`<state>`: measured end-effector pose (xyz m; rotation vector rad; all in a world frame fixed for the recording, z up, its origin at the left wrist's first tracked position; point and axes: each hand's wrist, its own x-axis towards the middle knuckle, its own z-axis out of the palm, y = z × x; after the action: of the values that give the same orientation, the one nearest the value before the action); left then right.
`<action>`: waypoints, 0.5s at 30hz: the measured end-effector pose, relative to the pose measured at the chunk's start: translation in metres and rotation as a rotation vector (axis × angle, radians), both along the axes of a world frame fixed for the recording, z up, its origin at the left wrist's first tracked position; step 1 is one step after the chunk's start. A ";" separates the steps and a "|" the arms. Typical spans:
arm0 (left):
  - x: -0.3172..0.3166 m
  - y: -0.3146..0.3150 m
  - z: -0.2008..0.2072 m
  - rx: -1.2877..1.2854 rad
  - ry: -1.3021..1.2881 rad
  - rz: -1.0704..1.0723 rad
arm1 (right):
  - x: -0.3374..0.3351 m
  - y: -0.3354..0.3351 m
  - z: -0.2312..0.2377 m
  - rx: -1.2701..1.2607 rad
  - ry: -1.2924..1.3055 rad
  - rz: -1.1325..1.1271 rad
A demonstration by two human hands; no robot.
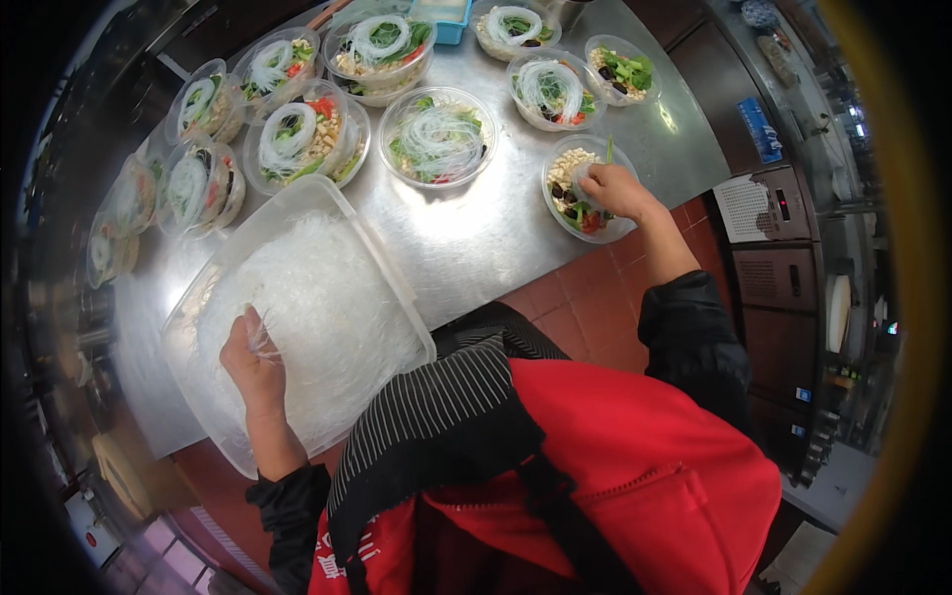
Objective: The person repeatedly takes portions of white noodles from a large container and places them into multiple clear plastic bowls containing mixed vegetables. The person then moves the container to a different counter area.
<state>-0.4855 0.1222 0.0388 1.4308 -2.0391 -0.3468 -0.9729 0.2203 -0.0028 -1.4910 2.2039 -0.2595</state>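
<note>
1. The left hand (253, 362) is inside a large clear plastic tub (392, 288) that sits at the near left of the steel worktop (476, 238). Its fingers are curled shut around a small bunch of glass noodles (327, 317), pinching strands out of the pale mass that fills the tub.
2. The right hand (615, 188) reaches forward over a round clear bowl (570, 203) near the right edge of the worktop. Its fingers are bent down into the bowl and close on a small white clump of noodles, though how tightly they grip cannot be told.
3. That bowl holds pale cubes, dark pieces, green leaves and a bit of red.
4. Further bowls stand in rows across the worktop beyond the tub. One topped with a coil of noodles over greens (438, 137) sits just left of the right hand's bowl.
5. Another noodle-topped bowl (302, 139) stands just behind the tub.
6. The person wears a red apron (635, 466) over dark sleeves.
</note>
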 end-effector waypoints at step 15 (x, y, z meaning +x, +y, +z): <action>0.000 0.002 0.010 0.069 0.023 -0.046 | -0.006 -0.008 0.061 0.210 -0.211 -0.258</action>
<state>-0.4852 0.1239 0.0485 1.4162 -2.0619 -0.4547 -0.9785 0.2127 0.0583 -1.0209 2.1730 -0.2472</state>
